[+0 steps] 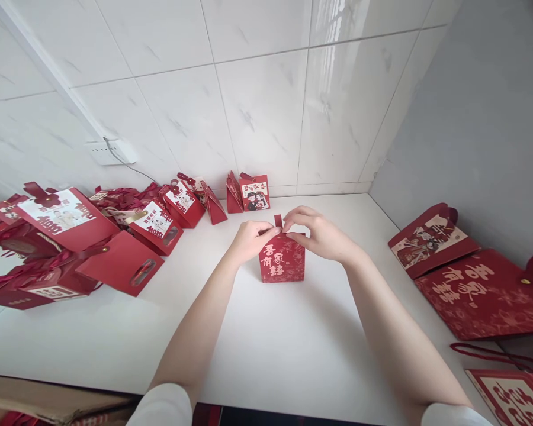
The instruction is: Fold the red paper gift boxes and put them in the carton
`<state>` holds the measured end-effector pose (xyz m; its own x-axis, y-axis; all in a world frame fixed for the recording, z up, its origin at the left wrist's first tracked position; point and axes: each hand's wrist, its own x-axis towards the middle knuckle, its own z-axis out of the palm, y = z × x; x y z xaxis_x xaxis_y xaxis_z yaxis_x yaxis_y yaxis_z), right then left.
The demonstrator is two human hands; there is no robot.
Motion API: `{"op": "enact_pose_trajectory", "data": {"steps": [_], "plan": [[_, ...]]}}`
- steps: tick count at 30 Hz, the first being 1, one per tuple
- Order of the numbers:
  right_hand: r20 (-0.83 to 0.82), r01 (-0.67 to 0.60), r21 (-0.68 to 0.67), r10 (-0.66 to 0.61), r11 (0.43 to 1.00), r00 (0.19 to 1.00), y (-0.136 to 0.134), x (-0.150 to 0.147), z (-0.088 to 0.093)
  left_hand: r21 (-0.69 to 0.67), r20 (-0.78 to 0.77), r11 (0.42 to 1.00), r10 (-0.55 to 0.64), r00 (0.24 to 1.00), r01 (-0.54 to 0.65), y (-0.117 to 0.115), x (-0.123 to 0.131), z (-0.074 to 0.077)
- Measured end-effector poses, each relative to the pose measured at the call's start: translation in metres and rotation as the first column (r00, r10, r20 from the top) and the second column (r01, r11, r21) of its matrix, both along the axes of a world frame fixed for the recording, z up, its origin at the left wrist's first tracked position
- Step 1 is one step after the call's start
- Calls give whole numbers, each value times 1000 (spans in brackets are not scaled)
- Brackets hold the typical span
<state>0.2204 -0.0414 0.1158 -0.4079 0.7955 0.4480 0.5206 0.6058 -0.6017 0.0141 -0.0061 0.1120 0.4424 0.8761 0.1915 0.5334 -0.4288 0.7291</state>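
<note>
A small red paper gift box [282, 260] with gold characters stands upright on the white table [266, 343] in the middle. My left hand [249, 238] pinches the box's top edge from the left. My right hand [320, 234] pinches the top from the right, its fingertips at the small red tab that sticks up. Both hands are closed on the box's top flaps.
Several finished red gift boxes [71, 236] lie piled at the left, and a few more [249, 192] stand by the tiled wall. Flat red bags [479, 290] lie at the right. A wall socket [111, 152] with a cable is at the back left.
</note>
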Motion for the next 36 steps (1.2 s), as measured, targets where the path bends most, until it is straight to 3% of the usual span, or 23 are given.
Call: {"op": "enact_pose_trajectory", "data": {"steps": [6,12,24,30,36], "plan": [[67,16,134,-25,991,997,1,-7,-4,-6,29,999,41,999,-41,7,1,-7],[102,18,131,-32,991,994,1,-8,-5,23,46,998,60,997,-61,8,2,-9],[103,-91,-63,97,994,990,1,2,-5,-55,56,998,16,998,-13,8,0,-7],[-20,-62,-50,61,997,998,3,14,-1,-103,23,990,-99,995,101,5,-6,1],[-127,-61,-191,37,980,991,8,6,-7,-77,-36,988,-137,990,134,2,-10,5]]}}
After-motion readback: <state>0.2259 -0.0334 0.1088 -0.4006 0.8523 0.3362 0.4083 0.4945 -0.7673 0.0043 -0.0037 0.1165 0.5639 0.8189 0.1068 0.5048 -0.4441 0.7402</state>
